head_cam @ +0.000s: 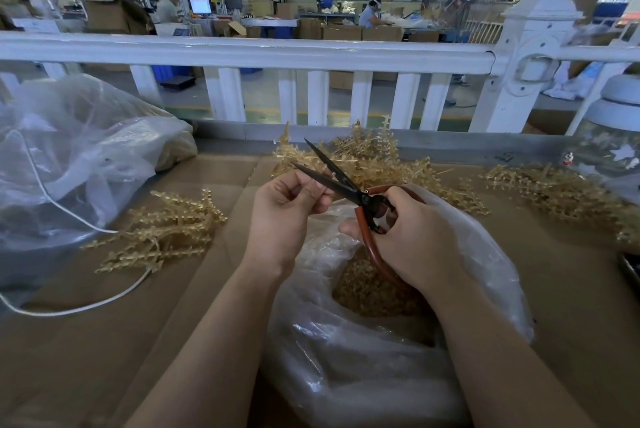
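Note:
My right hand (412,237) grips the red-brown handles of black-bladed scissors (332,174), whose blades stand apart and point up and to the left. My left hand (287,205) has its fingers curled and pinches a small pale plastic piece (331,174) right at the lower blade. Under both hands lies an open clear plastic bag (346,358) holding several small yellowish cut pieces (370,292).
Piles of yellowish plastic sprues lie on the cardboard-covered table (104,341): one at the left (162,233), one behind the scissors (374,157), one at the right (554,188). A large clear bag (69,157) with a white cord (69,309) fills the left. A white railing (242,49) borders the far edge.

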Motion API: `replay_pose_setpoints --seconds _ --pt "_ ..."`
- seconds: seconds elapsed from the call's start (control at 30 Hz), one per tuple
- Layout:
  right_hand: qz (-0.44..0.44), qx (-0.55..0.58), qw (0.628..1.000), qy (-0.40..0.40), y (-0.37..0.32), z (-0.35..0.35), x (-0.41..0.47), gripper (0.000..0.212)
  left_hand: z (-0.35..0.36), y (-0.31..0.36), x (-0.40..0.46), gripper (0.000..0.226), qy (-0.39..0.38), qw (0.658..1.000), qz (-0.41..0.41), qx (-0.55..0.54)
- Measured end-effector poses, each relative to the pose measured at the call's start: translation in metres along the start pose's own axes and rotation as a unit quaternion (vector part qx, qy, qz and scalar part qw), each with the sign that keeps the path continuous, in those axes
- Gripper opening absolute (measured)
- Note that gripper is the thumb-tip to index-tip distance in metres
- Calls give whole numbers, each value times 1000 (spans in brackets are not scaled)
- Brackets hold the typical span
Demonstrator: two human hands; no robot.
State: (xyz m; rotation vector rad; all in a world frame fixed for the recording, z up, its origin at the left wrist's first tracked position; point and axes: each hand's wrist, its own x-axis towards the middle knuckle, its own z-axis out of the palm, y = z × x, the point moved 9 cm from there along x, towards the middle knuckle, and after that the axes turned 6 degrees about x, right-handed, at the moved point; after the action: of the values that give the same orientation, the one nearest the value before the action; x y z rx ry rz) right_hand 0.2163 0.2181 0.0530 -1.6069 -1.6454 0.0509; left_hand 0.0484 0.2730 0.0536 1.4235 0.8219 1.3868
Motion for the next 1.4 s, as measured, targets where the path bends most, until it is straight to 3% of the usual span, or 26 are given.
replay_pose_setpoints --seconds 0.37,0.7,1.4 --pt "-4 -2 1000 31 -2 -4 -1 69 1 4 -1 18 -7 1000 -5 -24" --pt "-12 4 999 42 -3 -6 -2 59 -2 8 -2 21 1 1000 14 -9" --pt "-28 -19 998 61 -7 -11 -2 67 1 13 -1 13 -6 996 66 67"
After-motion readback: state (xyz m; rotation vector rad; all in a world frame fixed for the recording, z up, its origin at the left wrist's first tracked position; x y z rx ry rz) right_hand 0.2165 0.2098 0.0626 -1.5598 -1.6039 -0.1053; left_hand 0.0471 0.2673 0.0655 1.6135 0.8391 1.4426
